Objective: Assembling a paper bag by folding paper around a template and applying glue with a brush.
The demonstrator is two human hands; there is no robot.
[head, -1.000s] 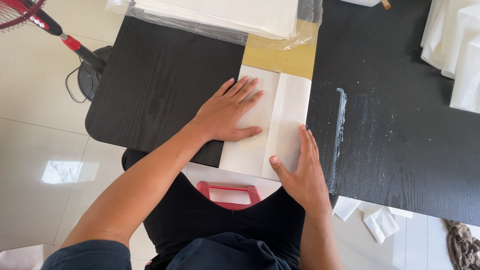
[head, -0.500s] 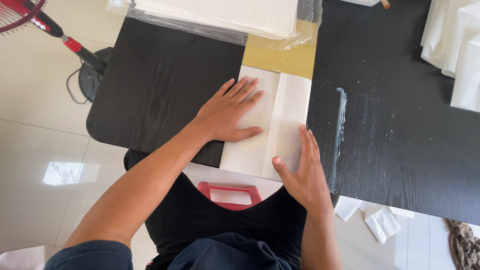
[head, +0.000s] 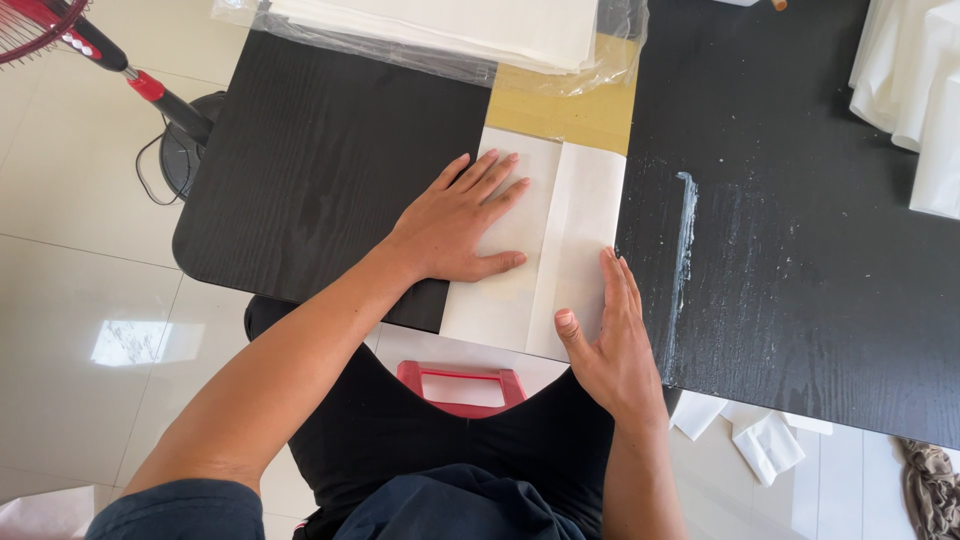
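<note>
A white sheet of paper, folded lengthwise, lies across the gap between two black tables over a tan board. My left hand lies flat on the sheet's left half, fingers spread. My right hand rests at the sheet's near right corner, fingers straight along its right edge and thumb on the paper. Neither hand grips anything.
The left black table and the right black table, which bears a white smear, flank the sheet. A plastic-wrapped stack of white paper lies at the back. More white sheets sit far right. A red stool, a fan stand and paper scraps are on the floor.
My right hand has shifted slightly forward along the sheet's right edge. The left hand stays pressed on the paper.
</note>
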